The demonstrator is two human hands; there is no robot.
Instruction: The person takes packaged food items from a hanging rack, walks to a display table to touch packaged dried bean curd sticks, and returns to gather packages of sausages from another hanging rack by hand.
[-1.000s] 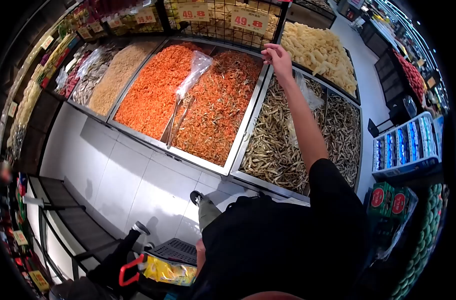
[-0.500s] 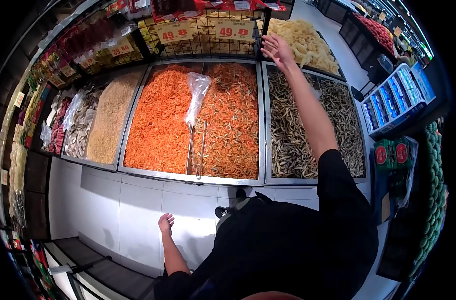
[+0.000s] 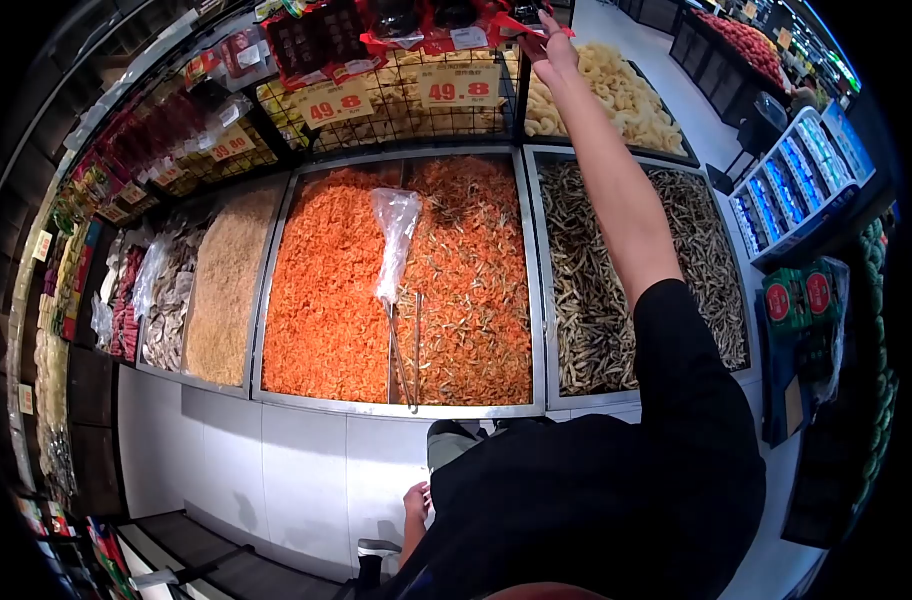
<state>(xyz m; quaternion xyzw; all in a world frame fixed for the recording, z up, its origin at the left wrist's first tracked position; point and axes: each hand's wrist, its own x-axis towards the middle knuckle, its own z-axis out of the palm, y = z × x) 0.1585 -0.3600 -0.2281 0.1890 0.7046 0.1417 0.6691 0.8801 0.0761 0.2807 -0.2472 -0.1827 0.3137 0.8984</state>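
Note:
My right hand [image 3: 550,52] reaches up at the top, at the right end of a row of red packets [image 3: 450,32] with dark contents. Its fingers are apart and meet the edge of the end packet; no closed grip shows. Low beside my body hangs my left hand [image 3: 416,500], fingers loosely bent and holding nothing that I can see. Under the right arm lie bins of small dried fish [image 3: 601,300]. Left of them are orange dried shrimp [image 3: 326,290] and a mixed shrimp bin [image 3: 471,300]. Tongs [image 3: 406,360] with a plastic bag [image 3: 396,235] around one end rest across the divider.
A wire rack [image 3: 406,105] with price signs [image 3: 459,87] stands behind the bins. Pale curled dried food [image 3: 611,95] fills a bin at the back right. A blue-and-white display [image 3: 801,185] and green packs [image 3: 801,300] stand on the right. White floor tiles [image 3: 301,470] lie in front.
My right hand has moved up to the red packets. The left hand has dropped closer to my body. The view has tilted up, so the bins sit lower.

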